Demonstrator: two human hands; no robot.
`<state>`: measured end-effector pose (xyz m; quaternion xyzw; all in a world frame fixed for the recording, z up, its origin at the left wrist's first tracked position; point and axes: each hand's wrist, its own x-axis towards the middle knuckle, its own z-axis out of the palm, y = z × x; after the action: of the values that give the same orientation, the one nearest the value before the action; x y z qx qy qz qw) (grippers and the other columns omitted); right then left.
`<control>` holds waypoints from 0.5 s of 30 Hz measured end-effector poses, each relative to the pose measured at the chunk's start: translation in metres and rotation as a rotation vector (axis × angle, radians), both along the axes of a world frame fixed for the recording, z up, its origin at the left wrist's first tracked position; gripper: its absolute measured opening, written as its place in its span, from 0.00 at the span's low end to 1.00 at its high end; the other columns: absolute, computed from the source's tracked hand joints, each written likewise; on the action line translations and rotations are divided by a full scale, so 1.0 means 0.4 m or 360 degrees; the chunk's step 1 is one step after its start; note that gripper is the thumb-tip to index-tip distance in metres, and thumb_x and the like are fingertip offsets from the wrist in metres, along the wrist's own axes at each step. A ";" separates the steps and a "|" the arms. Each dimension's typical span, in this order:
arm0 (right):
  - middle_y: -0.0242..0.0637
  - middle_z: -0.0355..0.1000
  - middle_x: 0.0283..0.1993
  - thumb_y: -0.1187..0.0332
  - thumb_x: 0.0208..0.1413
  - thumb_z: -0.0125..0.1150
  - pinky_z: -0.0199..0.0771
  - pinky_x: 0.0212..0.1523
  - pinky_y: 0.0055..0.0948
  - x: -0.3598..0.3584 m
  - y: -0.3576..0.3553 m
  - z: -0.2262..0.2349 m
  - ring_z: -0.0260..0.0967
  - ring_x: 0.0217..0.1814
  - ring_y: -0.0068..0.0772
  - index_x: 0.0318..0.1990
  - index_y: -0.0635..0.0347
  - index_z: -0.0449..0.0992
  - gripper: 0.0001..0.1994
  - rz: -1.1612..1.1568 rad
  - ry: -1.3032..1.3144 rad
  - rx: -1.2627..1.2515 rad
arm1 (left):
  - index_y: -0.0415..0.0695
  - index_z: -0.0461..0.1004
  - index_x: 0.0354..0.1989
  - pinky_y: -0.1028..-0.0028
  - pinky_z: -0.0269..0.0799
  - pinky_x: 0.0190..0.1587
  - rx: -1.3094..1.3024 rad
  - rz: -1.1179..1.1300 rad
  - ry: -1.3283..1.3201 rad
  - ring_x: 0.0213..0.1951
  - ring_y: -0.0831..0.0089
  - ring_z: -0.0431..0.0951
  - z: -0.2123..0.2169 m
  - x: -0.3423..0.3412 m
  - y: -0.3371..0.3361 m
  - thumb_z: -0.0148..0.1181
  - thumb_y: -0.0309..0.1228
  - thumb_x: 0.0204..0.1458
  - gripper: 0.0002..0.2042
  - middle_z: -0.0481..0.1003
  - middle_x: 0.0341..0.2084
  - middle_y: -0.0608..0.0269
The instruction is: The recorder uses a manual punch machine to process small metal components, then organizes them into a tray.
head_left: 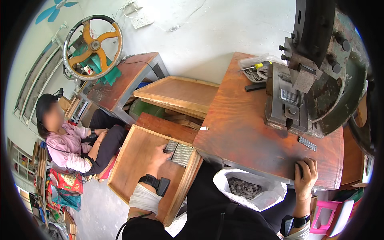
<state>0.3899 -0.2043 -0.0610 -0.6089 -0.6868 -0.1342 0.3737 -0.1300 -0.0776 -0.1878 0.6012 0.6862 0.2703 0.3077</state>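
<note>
My left hand [159,155] reaches into a shallow wooden tray [132,160]. Its thumb and fingers close on the left edge of a grey gridded metal strip [171,146]. Against that strip lies a block of similar lighter strips [182,154], packed in the tray's far right corner. On the wooden bench's front edge rests my right hand [307,172], palm down, fingers bent and slightly apart, with nothing visible in them. A single gridded strip [307,143] lies on the bench just beyond it. The press [306,72] stands behind, with another gridded piece [289,96] on its die.
A white sack [224,186] of grey metal pieces sits below the bench [236,116]. A plastic box [256,72] with a yellow screwdriver [260,65] stands at the back. Another tray [180,92] lies beyond mine. A person [68,144] sits at left, near a large handwheel [95,45].
</note>
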 end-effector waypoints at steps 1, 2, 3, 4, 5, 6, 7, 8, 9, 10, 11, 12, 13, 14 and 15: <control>0.44 0.68 0.34 0.81 0.40 0.60 0.68 0.38 0.36 0.000 0.000 -0.001 0.67 0.36 0.46 0.30 0.67 0.73 0.07 -0.0002 0.0000 -0.0003 | 0.36 0.74 0.46 0.70 0.73 0.44 -0.0032 -0.0019 0.0135 0.38 0.61 0.79 0.019 0.030 -0.006 0.69 0.29 0.38 0.23 0.78 0.35 0.47; 0.44 0.68 0.34 0.81 0.40 0.60 0.68 0.37 0.36 0.001 0.001 -0.002 0.67 0.36 0.46 0.30 0.67 0.73 0.07 -0.0002 0.0001 -0.0014 | 0.36 0.74 0.44 0.70 0.73 0.43 -0.0065 -0.0038 0.0271 0.38 0.59 0.79 0.028 0.047 -0.007 0.68 0.27 0.37 0.21 0.78 0.34 0.46; 0.44 0.68 0.34 0.81 0.40 0.60 0.68 0.37 0.36 0.002 0.000 0.001 0.67 0.36 0.46 0.30 0.67 0.74 0.07 0.0004 0.0006 -0.0022 | 0.36 0.74 0.44 0.70 0.73 0.43 -0.0064 -0.0035 0.0275 0.38 0.59 0.79 0.032 0.044 -0.005 0.68 0.27 0.37 0.21 0.78 0.34 0.46; 0.44 0.68 0.34 0.81 0.40 0.60 0.68 0.37 0.36 0.003 -0.001 0.000 0.67 0.36 0.46 0.30 0.67 0.74 0.07 0.0006 0.0009 -0.0020 | 0.36 0.75 0.42 0.69 0.73 0.42 -0.0096 -0.0025 0.0224 0.38 0.58 0.79 0.031 0.038 0.001 0.67 0.27 0.36 0.20 0.78 0.32 0.46; 0.44 0.68 0.34 0.80 0.41 0.60 0.68 0.37 0.36 0.003 -0.002 -0.001 0.67 0.36 0.46 0.30 0.67 0.74 0.07 0.0012 0.0024 -0.0017 | 0.35 0.75 0.40 0.67 0.73 0.41 -0.0128 -0.0014 0.0174 0.37 0.56 0.79 0.028 0.032 0.004 0.65 0.26 0.35 0.19 0.77 0.31 0.45; 0.44 0.69 0.34 0.80 0.41 0.61 0.68 0.37 0.36 0.005 -0.002 0.000 0.67 0.36 0.46 0.31 0.67 0.74 0.07 0.0006 0.0033 -0.0005 | 0.35 0.75 0.40 0.67 0.73 0.41 -0.0119 -0.0024 0.0172 0.37 0.56 0.79 0.015 0.026 0.013 0.65 0.26 0.35 0.19 0.77 0.31 0.45; 0.44 0.69 0.34 0.80 0.41 0.61 0.68 0.37 0.36 0.003 -0.002 0.002 0.67 0.36 0.46 0.31 0.67 0.74 0.07 -0.0004 0.0033 0.0000 | 0.35 0.75 0.39 0.67 0.74 0.40 -0.0027 0.0040 0.0200 0.36 0.55 0.79 -0.004 0.015 0.014 0.65 0.26 0.34 0.19 0.78 0.30 0.45; 0.44 0.69 0.34 0.80 0.40 0.61 0.69 0.37 0.37 0.001 -0.001 0.004 0.67 0.36 0.46 0.30 0.66 0.74 0.07 -0.0005 0.0027 -0.0008 | 0.35 0.75 0.39 0.66 0.74 0.39 0.0066 0.0104 0.0226 0.34 0.54 0.79 -0.021 0.008 0.013 0.65 0.26 0.34 0.19 0.78 0.29 0.46; 0.43 0.69 0.33 0.80 0.40 0.62 0.69 0.37 0.38 0.001 -0.002 0.005 0.67 0.36 0.47 0.30 0.65 0.74 0.07 0.0001 0.0023 -0.0019 | 0.35 0.75 0.39 0.66 0.74 0.39 0.0068 0.0100 0.0227 0.34 0.54 0.79 -0.027 0.014 0.005 0.65 0.26 0.34 0.19 0.78 0.29 0.46; 0.43 0.69 0.33 0.80 0.40 0.62 0.69 0.37 0.38 0.001 -0.003 0.003 0.67 0.36 0.47 0.30 0.65 0.74 0.07 -0.0003 0.0023 -0.0015 | 0.34 0.75 0.38 0.66 0.74 0.38 0.0216 0.0099 0.0280 0.33 0.55 0.79 -0.032 0.023 -0.001 0.65 0.26 0.34 0.18 0.78 0.28 0.46; 0.42 0.69 0.33 0.79 0.40 0.62 0.70 0.37 0.38 0.001 -0.003 0.000 0.68 0.36 0.47 0.30 0.65 0.74 0.07 -0.0011 0.0026 -0.0003 | 0.34 0.75 0.38 0.66 0.74 0.37 0.0366 0.0100 0.0332 0.32 0.56 0.79 -0.034 0.029 -0.005 0.65 0.26 0.34 0.18 0.78 0.28 0.46; 0.42 0.70 0.33 0.79 0.39 0.62 0.70 0.37 0.38 0.001 -0.003 -0.002 0.68 0.36 0.46 0.30 0.64 0.74 0.07 -0.0020 0.0030 0.0010 | 0.34 0.75 0.38 0.66 0.74 0.37 0.0373 0.0096 0.0330 0.32 0.56 0.79 -0.028 0.028 -0.008 0.65 0.26 0.34 0.18 0.78 0.28 0.46; 0.42 0.70 0.33 0.79 0.39 0.62 0.70 0.37 0.38 0.002 -0.004 -0.002 0.68 0.36 0.46 0.30 0.64 0.74 0.07 -0.0033 0.0021 0.0021 | 0.33 0.76 0.37 0.66 0.74 0.35 0.0204 0.0168 0.0272 0.30 0.59 0.79 -0.015 0.030 -0.004 0.65 0.26 0.35 0.17 0.78 0.27 0.48; 0.41 0.70 0.33 0.79 0.39 0.63 0.70 0.37 0.38 0.001 -0.006 -0.001 0.68 0.36 0.46 0.30 0.64 0.74 0.08 -0.0041 0.0018 0.0035 | 0.33 0.76 0.37 0.67 0.74 0.33 0.0036 0.0236 0.0214 0.28 0.62 0.79 0.002 0.029 -0.003 0.65 0.27 0.36 0.17 0.78 0.26 0.51; 0.41 0.70 0.33 0.79 0.39 0.63 0.70 0.37 0.38 0.006 -0.011 0.005 0.68 0.36 0.46 0.30 0.63 0.74 0.08 -0.0074 0.0000 0.0052 | 0.33 0.76 0.37 0.68 0.73 0.31 -0.0065 0.0319 -0.0026 0.28 0.66 0.79 0.017 0.036 -0.003 0.65 0.27 0.38 0.16 0.78 0.26 0.54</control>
<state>0.3925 -0.2086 -0.0589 -0.6184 -0.6702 -0.1542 0.3804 -0.1158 -0.0787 -0.1810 0.5210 0.7457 0.2905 0.2969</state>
